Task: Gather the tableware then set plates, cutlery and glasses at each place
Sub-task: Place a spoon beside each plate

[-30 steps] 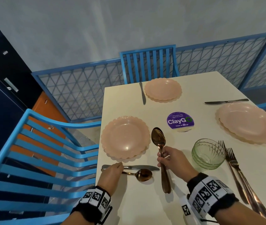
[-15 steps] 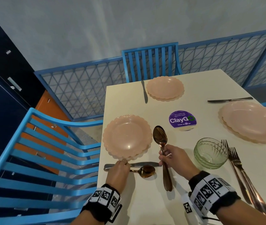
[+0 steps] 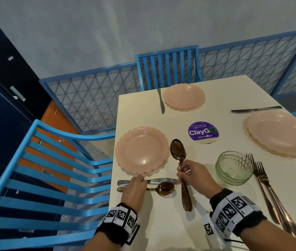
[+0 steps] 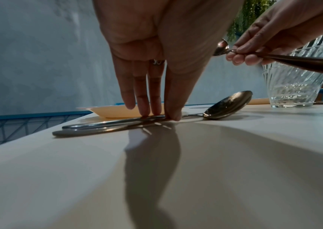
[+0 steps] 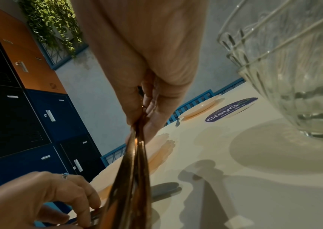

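My left hand (image 3: pixel 135 185) rests with straight fingers (image 4: pixel 156 96) on the handles of a steel knife (image 3: pixel 163 180) and a copper spoon (image 3: pixel 165 188), which lie side by side just below the near pink plate (image 3: pixel 141 149). My right hand (image 3: pixel 196 176) grips copper spoons (image 3: pixel 178 150) by the neck, bowls pointing away, handles (image 5: pixel 133 178) trailing toward me above the table. A green glass bowl (image 3: pixel 234 167) stands just right of that hand. Two more pink plates (image 3: pixel 184 96) (image 3: pixel 279 133) each have a knife (image 3: pixel 161 101) (image 3: pixel 255 109) beside them.
Copper forks (image 3: pixel 262 182) lie right of the glass bowl. A purple ClayGo sticker (image 3: pixel 202 132) marks the cream table (image 3: pixel 170 229). Blue chairs stand at the left edge (image 3: pixel 44 178) and the far edge (image 3: pixel 168 66). A blue mesh railing and dark lockers lie beyond.
My left hand has edged slightly forward over the knife and spoon handles. The right hand keeps the spoons in about the same spot.
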Action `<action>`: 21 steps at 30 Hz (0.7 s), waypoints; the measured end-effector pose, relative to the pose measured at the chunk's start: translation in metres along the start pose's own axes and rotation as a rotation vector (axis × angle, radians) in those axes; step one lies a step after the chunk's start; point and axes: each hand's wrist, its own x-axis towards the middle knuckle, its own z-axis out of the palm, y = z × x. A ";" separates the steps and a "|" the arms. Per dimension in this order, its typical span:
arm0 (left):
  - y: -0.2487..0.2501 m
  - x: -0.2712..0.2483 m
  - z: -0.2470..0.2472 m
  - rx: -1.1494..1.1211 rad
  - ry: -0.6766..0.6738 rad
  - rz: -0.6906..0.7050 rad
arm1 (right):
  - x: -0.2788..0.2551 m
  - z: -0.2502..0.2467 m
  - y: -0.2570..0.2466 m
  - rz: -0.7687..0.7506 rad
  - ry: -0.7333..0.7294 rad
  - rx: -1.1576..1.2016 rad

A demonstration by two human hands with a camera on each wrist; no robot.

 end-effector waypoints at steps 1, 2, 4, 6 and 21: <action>0.000 0.000 -0.001 0.006 0.005 0.002 | 0.000 0.000 0.000 -0.001 0.000 0.003; 0.000 0.000 0.000 0.005 0.004 0.002 | -0.001 0.000 0.000 -0.001 0.001 0.006; -0.001 0.001 0.001 0.014 0.002 0.002 | -0.001 0.000 0.000 0.001 0.001 0.013; -0.001 0.002 0.001 0.013 -0.003 -0.002 | -0.002 0.000 0.001 -0.002 0.005 0.006; -0.002 0.008 0.007 -0.049 0.027 -0.001 | -0.003 -0.002 -0.001 0.011 0.000 0.016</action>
